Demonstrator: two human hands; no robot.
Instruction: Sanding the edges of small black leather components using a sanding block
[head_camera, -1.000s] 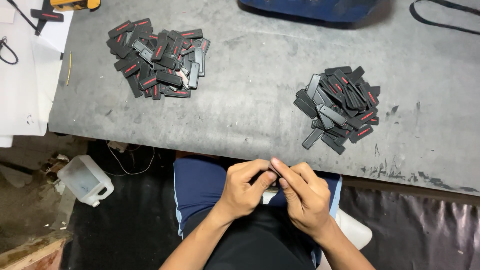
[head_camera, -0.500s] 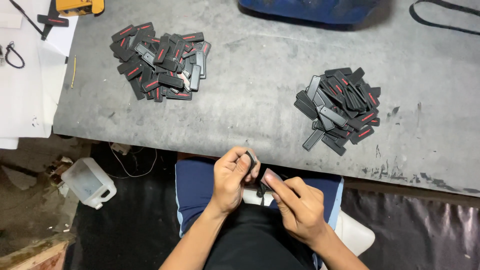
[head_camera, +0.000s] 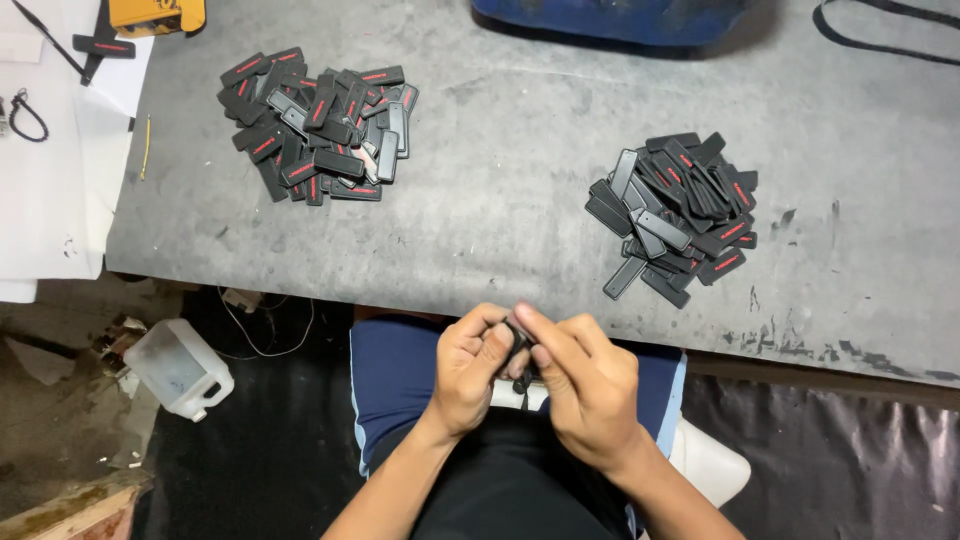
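Observation:
My left hand (head_camera: 468, 368) and my right hand (head_camera: 583, 385) meet over my lap, just below the table's front edge. Both pinch one small black flat piece (head_camera: 518, 338) between thumbs and fingers; most of it is hidden by my fingers. A pile of black pieces with red marks (head_camera: 318, 122) lies on the grey table (head_camera: 500, 200) at the far left. A second pile of the same black pieces (head_camera: 675, 212) lies at the right, closer to my hands.
A translucent plastic jug (head_camera: 180, 368) stands on the floor at the left. White sheets (head_camera: 50, 180) cover the table's left end. A blue object (head_camera: 620, 15) and a yellow tool (head_camera: 155, 12) sit at the far edge. A white stool (head_camera: 705, 465) is under me.
My hands drew slightly apart with the black piece showing between them, then closed together again around it. The view shifted a little.

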